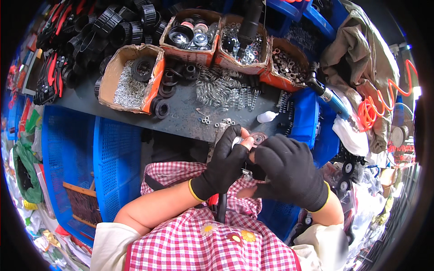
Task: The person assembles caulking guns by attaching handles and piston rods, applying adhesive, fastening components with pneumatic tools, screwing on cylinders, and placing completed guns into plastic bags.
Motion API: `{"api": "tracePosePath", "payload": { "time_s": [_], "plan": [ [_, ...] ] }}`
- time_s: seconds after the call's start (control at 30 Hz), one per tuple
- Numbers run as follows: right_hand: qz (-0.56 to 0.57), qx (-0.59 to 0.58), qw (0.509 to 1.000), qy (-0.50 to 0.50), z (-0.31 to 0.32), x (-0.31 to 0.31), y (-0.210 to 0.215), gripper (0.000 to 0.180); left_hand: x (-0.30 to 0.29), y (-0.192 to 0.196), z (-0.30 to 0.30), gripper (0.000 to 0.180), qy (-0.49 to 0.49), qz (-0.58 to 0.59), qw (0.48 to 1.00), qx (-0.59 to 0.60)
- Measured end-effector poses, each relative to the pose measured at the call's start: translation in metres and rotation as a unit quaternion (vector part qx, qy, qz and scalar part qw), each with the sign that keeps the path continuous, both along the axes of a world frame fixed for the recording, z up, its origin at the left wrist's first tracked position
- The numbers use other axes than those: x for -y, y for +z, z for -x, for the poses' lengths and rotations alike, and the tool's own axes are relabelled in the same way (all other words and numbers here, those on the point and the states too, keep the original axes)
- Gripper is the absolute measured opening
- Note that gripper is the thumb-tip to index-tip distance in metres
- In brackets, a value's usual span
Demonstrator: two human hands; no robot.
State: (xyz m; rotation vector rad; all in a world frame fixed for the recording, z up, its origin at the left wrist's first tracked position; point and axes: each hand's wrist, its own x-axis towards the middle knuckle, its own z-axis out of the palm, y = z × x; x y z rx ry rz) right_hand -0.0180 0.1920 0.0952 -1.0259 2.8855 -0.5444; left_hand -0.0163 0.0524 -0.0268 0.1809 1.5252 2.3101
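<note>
Both my hands wear black gloves with bare fingertips and yellow cuffs, and they meet above my lap at the bench's near edge. With thumb and fingers, my left hand pinches a round part with a metal ring at its centre. My right hand curls over the right side of that part, its fingers bent. Whatever those fingers grip is hidden by the glove. A small metal pin shows between the hands. Below the left hand a black bar with a bit of red stands against my checked apron.
Cardboard boxes of small metal parts line the bench, beside loose springs and black rings. A white bottle stands near my hands. A blue power screwdriver is at right; blue crates stand left.
</note>
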Motion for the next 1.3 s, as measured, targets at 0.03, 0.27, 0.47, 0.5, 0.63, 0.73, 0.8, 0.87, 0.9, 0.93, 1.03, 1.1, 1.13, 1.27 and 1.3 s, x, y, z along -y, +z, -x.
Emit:
{"api": "tracePosePath", "payload": {
  "time_s": [0.03,0.27,0.47,0.5,0.63,0.73,0.8,0.87,0.9,0.93,1.03,1.1,1.13,1.27,1.3],
  "plan": [
    [0.015,-0.027,0.999,-0.024,-0.001,0.002,0.004,0.039,-0.003,-0.005,-0.001,0.012,0.001,-0.041,0.997,0.058],
    [0.244,0.138,0.96,-0.028,-0.009,-0.017,-0.026,0.029,-0.002,-0.019,-0.001,0.011,0.025,0.044,0.999,-0.002],
    [0.252,0.036,0.942,-0.22,0.004,-0.052,-0.053,0.028,-0.008,-0.008,-0.007,0.011,0.041,-0.142,0.971,0.187],
    [0.22,-0.042,0.954,-0.199,0.021,-0.048,-0.053,0.029,-0.008,-0.011,-0.007,0.011,0.038,-0.138,0.972,0.184],
    [0.057,-0.156,0.975,-0.15,0.106,-0.042,-0.053,0.029,-0.004,-0.007,-0.005,0.012,0.013,-0.08,0.987,0.137],
    [-0.163,-0.063,0.953,-0.247,0.181,-0.041,-0.065,0.022,-0.008,-0.009,-0.009,0.016,0.03,-0.118,0.982,0.145],
    [-0.242,0.022,0.923,-0.299,0.213,-0.042,-0.083,0.023,-0.009,-0.009,-0.007,0.016,0.026,-0.119,0.982,0.142],
    [-0.225,-0.057,0.942,-0.244,0.222,-0.041,-0.095,0.026,-0.008,-0.009,-0.007,0.016,0.029,-0.12,0.982,0.142],
    [-0.227,-0.054,0.941,-0.244,0.227,-0.044,-0.097,0.026,-0.009,-0.008,-0.004,0.016,0.018,-0.116,0.984,0.136],
    [-0.234,-0.042,0.94,-0.246,0.231,-0.044,-0.098,0.027,-0.007,-0.007,-0.002,0.016,0.01,-0.111,0.985,0.129],
    [-0.249,-0.021,0.935,-0.253,0.238,-0.043,-0.101,0.029,-0.005,-0.005,-0.001,0.015,0.01,-0.098,0.985,0.143],
    [-0.248,-0.001,0.933,-0.263,0.24,-0.041,-0.103,0.031,-0.004,-0.006,0.001,0.015,0.009,-0.094,0.986,0.137],
    [-0.248,-0.004,0.932,-0.265,0.24,-0.042,-0.106,0.031,-0.002,-0.003,0.001,0.016,-0.007,-0.09,0.984,0.151],
    [-0.228,-0.06,0.93,-0.283,0.241,-0.045,-0.12,0.036,0.0,-0.008,-0.001,0.016,-0.03,-0.109,0.979,0.172],
    [-0.24,-0.066,0.923,-0.292,0.243,-0.046,-0.121,0.038,-0.002,-0.011,-0.004,0.016,-0.028,-0.111,0.979,0.167]
  ]
}}
